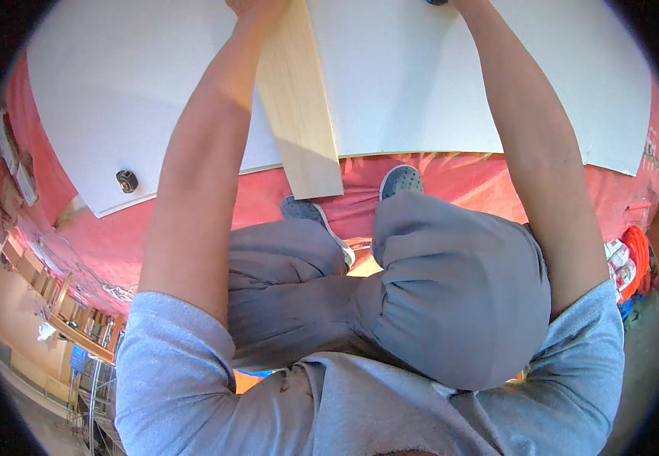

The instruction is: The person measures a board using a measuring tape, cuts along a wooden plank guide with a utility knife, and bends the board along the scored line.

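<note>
A long pale wooden plank (299,114) lies across a large white sheet (413,83), its near end reaching past the sheet's edge. At the top edge of the head view, my left hand (253,4) is on or beside the plank; its fingers are cut off by the frame. My right hand (463,3) is at the top right over the sheet, almost wholly out of view. Beside it shows the tip of a dark object (436,1), and I cannot tell whether the hand holds it. A small black tape measure (126,182) sits near the sheet's left front corner.
Red sheeting (261,199) covers the floor under the white sheet. My grey shoes (401,180) are close to the plank's near end. An orange-red coil (635,258) lies at the right. Wooden furniture (78,334) and a metal rack (100,395) stand at the left.
</note>
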The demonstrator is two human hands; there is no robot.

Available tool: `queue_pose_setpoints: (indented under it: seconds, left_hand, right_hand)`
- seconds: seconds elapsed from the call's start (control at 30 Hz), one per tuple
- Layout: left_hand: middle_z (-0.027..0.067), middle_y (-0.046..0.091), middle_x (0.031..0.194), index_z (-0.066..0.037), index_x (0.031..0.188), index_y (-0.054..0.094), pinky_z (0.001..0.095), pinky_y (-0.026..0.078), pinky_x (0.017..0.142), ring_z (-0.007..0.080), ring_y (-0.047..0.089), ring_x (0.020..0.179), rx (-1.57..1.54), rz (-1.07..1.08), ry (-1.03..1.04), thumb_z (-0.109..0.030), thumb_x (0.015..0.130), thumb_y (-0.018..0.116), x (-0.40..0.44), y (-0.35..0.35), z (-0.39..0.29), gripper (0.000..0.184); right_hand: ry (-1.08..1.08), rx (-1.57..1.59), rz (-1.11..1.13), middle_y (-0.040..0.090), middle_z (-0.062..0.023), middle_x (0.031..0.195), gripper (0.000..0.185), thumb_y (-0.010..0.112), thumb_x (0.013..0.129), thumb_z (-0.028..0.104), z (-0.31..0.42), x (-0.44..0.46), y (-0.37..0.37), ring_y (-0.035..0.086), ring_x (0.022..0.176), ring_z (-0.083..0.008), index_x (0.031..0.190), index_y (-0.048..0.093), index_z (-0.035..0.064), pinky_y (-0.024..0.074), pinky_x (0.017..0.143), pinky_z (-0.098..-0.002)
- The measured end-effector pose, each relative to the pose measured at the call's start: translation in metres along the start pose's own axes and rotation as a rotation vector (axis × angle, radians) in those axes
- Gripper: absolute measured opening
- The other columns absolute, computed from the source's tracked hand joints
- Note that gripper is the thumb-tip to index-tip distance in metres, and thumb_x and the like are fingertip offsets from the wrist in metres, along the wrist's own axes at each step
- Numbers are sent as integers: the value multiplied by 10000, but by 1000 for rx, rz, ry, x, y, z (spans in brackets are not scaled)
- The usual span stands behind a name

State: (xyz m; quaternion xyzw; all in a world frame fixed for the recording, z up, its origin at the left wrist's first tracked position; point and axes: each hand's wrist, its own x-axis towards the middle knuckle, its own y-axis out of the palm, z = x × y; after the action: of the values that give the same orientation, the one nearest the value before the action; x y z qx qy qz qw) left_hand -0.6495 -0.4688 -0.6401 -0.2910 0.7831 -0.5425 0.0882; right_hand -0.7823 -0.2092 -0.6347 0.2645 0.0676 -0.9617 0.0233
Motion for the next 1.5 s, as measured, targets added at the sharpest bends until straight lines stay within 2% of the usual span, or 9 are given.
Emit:
queue_pose_setpoints:
  seconds: [0.13, 0.2, 0.23, 0.3, 0.37, 0.5, 1.0, 1.3, 1.5]
  left_hand:
    - [312, 477, 1442, -20, 1454, 460, 514, 341, 1218, 474, 398, 1417, -95, 74, -38, -367, 761, 871, -11, -12, -9, 877]
    - [327, 414, 1521, -6, 1500, 427, 543, 291, 1241, 480, 331, 1476, -72, 33, -19, -454, 784, 848, -21, 5, -1, 943]
    - [341, 351, 1599, 8, 1545, 394, 571, 241, 1263, 487, 264, 1534, -59, -25, 18, -541, 808, 824, -16, 16, 3, 1015]
    - [353, 473, 1452, 89, 1480, 396, 583, 320, 1203, 522, 391, 1418, 89, -64, 89, -598, 740, 841, -9, 37, 19, 1104]
    - [388, 350, 1548, 41, 1536, 346, 619, 264, 1233, 538, 296, 1489, -3, -43, 56, -511, 737, 864, 2, 30, 11, 1101]
    - [325, 356, 1538, 35, 1519, 328, 577, 298, 1214, 489, 344, 1450, -74, 6, -50, -534, 780, 868, 37, 7, -16, 1078]
    - [404, 384, 1504, 68, 1513, 338, 641, 291, 1215, 556, 359, 1442, 139, -62, 78, -575, 843, 770, 132, 34, -24, 1024]
    - [384, 253, 1581, 123, 1498, 305, 679, 194, 1252, 578, 206, 1513, 116, 117, 19, -550, 853, 744, 148, 28, -25, 1030]
    - [383, 222, 1590, 138, 1439, 332, 665, 188, 1260, 569, 178, 1523, 47, 186, -26, -545, 852, 767, 155, 17, -26, 1001]
  right_hand:
    - [5, -39, -32, 618, -82, 613, 270, 772, 879, 167, -7, 7, 1, 574, 454, -196, 690, 617, 54, 454, 423, -347]
    - [47, -120, 1, 727, -178, 879, 236, 742, 936, 217, -11, 20, -2, 706, 693, -278, 904, 688, -10, 579, 611, -407]
    - [14, -106, -4, 727, -178, 879, 236, 742, 936, 217, -17, 20, -7, 706, 693, -278, 904, 688, -10, 579, 611, -407]
    - [-41, -373, 43, 654, -35, 613, 376, 641, 949, 293, -14, -6, -12, 614, 561, -145, 629, 644, 96, 485, 555, -371]
    - [-11, -263, -1, 654, -65, 618, 317, 734, 939, 223, 6, -8, -6, 615, 539, -161, 672, 658, 71, 485, 536, -360]
    - [24, -29, 2, 637, -103, 614, 294, 784, 905, 212, 15, -10, -3, 593, 444, -194, 747, 617, 29, 468, 410, -357]
    - [271, -15, -112, 607, -94, 582, 348, 785, 920, 222, 37, 3, 8, 598, 426, -199, 724, 549, 57, 485, 396, -358]
    - [351, 10, -213, 586, -76, 544, 340, 755, 920, 192, 46, 10, 18, 581, 412, -194, 656, 588, 57, 452, 390, -359]
    - [128, -125, 15, 607, -44, 580, 410, 746, 985, 298, 135, 115, 87, 577, 453, -158, 693, 625, 36, 477, 448, -348]
